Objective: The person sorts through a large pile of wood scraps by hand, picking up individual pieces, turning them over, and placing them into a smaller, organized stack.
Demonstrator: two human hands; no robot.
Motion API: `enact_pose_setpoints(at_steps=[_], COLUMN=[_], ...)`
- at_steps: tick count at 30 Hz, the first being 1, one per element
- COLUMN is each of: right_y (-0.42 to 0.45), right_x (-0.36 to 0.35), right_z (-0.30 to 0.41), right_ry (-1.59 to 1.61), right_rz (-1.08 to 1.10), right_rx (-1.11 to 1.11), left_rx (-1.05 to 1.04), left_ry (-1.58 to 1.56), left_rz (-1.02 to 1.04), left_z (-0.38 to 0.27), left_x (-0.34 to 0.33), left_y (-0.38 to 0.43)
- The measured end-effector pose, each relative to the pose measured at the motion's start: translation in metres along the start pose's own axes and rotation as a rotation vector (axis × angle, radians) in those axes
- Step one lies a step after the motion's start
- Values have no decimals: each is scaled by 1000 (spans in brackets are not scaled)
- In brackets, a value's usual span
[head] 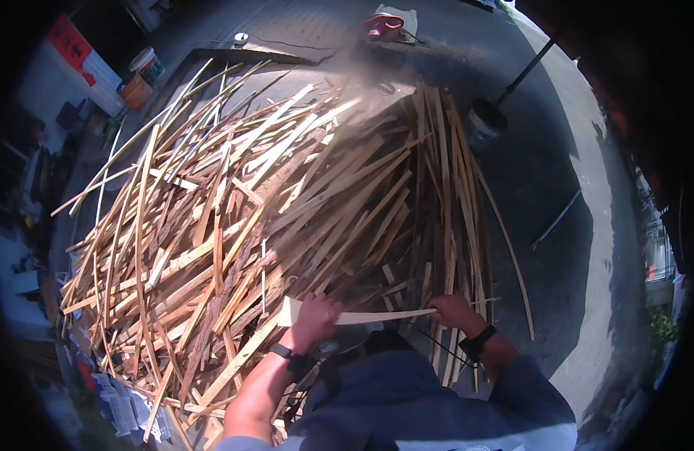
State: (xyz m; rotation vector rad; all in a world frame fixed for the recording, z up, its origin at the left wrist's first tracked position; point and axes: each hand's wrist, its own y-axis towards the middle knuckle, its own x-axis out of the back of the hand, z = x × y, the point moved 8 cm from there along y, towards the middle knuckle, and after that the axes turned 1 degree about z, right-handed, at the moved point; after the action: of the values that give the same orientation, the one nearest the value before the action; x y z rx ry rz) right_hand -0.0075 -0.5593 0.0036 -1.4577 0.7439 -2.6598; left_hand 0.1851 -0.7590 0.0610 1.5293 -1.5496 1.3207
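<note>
A pale, flat strip of wood lies across the front of my body, wide at its left end and narrower toward the right. My left hand grips it near the wide end. Close to the narrow end, my right hand has its fingers closed around it. Under and beyond my left hand spreads a big heap of wooden strips and offcuts, some with bark. Long thin strips lie roughly lengthwise beyond my right hand.
A bucket with a long handle stands at the right. A thin rod lies on the shaded ground. At the upper left are an orange bucket and a white tub. A red object rests at the top.
</note>
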Motion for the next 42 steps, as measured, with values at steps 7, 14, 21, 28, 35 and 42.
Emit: enact_pose_setpoints(at_steps=[7, 14, 21, 28, 35, 42], right_y=[-101, -53, 13, 85, 73, 103], right_x=[-94, 50, 314, 139, -75, -41], right_z=[-28, -118, -188, -187, -144, -60], right_ry=[287, 326, -75, 247, 555, 634], right_rz=[-14, -646, -1183, -808, 19, 170], right_rx=[-253, -433, -364, -231, -293, -242], left_rx=[119, 407, 797, 1396, 1597, 1671], left_ry=[-90, -293, -445, -895, -1059, -1272], left_rz=[-286, -154, -193, -421, -548, -516], left_z=[-3, 28, 55, 5, -146, -180], left_x=[31, -12, -40, -171, -291, -334], left_y=[-17, -66, -172, -378, -467, -462])
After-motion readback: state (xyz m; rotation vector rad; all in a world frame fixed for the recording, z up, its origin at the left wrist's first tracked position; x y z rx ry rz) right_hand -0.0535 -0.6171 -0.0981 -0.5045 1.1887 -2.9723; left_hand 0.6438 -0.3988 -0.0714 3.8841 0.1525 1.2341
